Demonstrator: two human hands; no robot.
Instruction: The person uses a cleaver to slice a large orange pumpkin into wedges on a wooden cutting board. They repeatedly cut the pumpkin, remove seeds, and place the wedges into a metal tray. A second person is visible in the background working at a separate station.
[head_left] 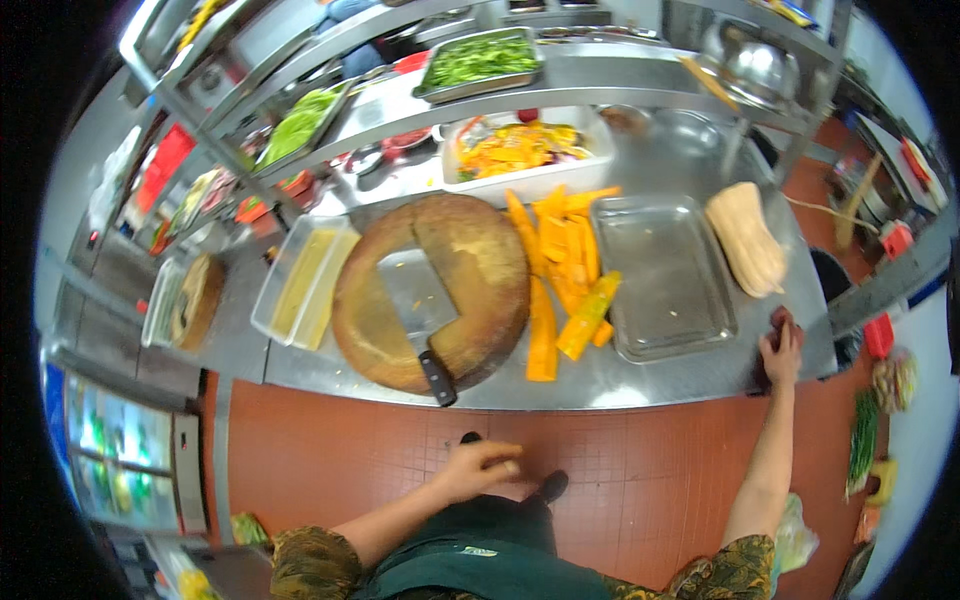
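Observation:
My left hand (483, 470) hangs in the air in front of the counter, fingers loosely bent and apart, holding nothing. At the counter's right end, my right hand (783, 350) reaches down to the steel with its fingers stretched out; a dark patch beside it cannot be made out. A butternut squash (748, 240) lies just beyond that hand, beside a bare steel tray (668, 275). Left of the tray are long orange squash pieces (565, 250). A cleaver (420, 295) rests flat on the round wooden chopping block (480, 230), its black handle toward me.
A white tub (610, 150) of orange peelings stands behind the block. To the left is a clear plastic container (265, 310). Overhead, a steel shelf (590, 82) carries a tray of chopped greens (485, 62) and a metal bowl (760, 75). Red tiled floor (330, 440) lies below.

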